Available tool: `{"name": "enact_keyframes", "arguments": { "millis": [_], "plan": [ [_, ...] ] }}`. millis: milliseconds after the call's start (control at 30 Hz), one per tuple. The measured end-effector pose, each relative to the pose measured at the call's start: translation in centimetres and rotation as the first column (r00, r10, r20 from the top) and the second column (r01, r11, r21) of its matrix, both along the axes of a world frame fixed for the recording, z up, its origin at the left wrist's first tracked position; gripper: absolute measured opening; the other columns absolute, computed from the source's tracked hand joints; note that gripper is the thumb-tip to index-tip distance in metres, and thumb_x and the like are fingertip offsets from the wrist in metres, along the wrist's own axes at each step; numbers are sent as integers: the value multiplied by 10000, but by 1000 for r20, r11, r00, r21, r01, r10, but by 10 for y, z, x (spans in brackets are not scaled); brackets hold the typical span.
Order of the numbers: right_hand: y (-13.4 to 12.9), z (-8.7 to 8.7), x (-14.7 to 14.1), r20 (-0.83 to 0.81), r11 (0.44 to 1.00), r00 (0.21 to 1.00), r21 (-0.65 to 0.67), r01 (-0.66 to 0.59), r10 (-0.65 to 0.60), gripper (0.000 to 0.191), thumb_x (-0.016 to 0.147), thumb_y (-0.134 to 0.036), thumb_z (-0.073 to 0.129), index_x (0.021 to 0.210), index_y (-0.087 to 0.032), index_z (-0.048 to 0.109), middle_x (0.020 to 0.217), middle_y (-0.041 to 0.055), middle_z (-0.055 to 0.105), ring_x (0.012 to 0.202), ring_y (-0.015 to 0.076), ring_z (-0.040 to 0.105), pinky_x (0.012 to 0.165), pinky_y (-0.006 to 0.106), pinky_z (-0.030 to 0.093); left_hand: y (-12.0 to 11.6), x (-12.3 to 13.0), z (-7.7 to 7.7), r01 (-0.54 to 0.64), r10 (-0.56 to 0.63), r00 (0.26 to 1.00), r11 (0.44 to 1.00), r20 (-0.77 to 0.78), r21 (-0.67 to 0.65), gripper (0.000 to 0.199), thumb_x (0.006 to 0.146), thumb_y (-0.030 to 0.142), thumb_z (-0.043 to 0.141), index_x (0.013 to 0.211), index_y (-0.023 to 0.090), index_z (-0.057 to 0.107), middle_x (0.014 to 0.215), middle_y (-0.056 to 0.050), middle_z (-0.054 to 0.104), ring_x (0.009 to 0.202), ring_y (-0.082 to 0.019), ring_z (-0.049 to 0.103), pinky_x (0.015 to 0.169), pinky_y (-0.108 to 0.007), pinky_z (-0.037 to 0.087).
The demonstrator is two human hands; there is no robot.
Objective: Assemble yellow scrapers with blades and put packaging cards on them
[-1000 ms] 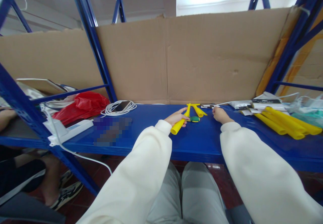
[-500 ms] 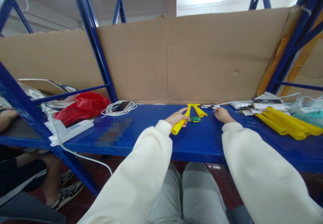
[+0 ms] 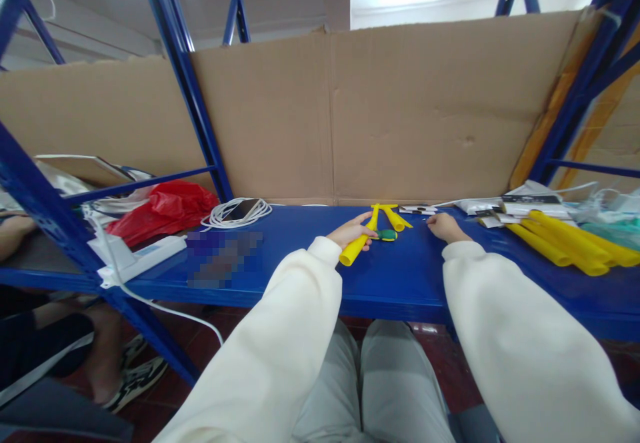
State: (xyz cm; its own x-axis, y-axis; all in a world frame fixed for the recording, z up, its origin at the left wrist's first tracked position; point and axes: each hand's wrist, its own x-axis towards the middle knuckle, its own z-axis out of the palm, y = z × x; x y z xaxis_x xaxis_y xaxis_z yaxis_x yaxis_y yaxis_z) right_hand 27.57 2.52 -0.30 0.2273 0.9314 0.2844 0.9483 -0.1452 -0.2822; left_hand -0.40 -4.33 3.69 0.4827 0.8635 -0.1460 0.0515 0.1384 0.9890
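My left hand (image 3: 351, 232) is wrapped round a yellow plastic tube (image 3: 354, 250) with a flared, open near end, tilted above the blue tabletop. Beside its fingers lies a green-and-yellow screwdriver handle (image 3: 387, 235); I cannot tell whether the hand touches it. Just behind rests a second yellow piece (image 3: 395, 220), also tube-shaped. Farther right, my right hand (image 3: 445, 228) is low over the tabletop with its fingers pinched together. Anything between those fingertips is too small to make out. A small white-and-black strip (image 3: 418, 210) lies behind that hand.
Several yellow tubes (image 3: 565, 243) are piled at the right beside white packets (image 3: 533, 202). To the left are a coiled white cable (image 3: 215, 219), a red plastic bag (image 3: 173, 211) and a white power strip (image 3: 150, 256). A cardboard panel (image 3: 400, 116) closes the back. Another person's hand (image 3: 15, 230) shows far left.
My right hand has shifted slightly to the right, its fingers still pinched. The left hand and its yellow tube have hardly moved.
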Motion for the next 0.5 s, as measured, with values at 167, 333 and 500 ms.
{"name": "enact_keyframes", "arguments": {
  "millis": [167, 333, 500],
  "plan": [
    [-3, 4, -2, 39, 1000, 999, -25, -5, 6, 196, 787, -67, 575, 822, -142, 753, 897, 127, 752, 912, 229, 710, 782, 231, 511, 0, 0, 0, 3, -3, 1000, 1000, 4, -4, 884, 793, -28, 547, 1545, 283, 201, 772, 6, 573, 477, -62, 486, 462, -170, 410],
    [-7, 8, -8, 92, 998, 996, -62, -13, 19, 213, 809, -63, 544, 840, -121, 747, 913, 155, 745, 930, 243, 707, 789, 244, 506, -1, 0, 1, -3, 3, 1000, 1000, -6, -1, 864, 803, -33, 520, 1545, 267, 197, 773, 4, 572, 471, -62, 482, 450, -166, 399],
    [-7, 9, -10, 105, 997, 994, -78, -21, 30, 261, 804, -34, 543, 940, -122, 747, 1014, 151, 740, 1025, 233, 688, 869, 245, 496, 0, 0, 0, 0, 0, 1000, 1000, -8, -3, 820, 827, -20, 482, 1544, 253, 195, 778, -6, 582, 475, -65, 480, 449, -168, 400]
  ]
}}
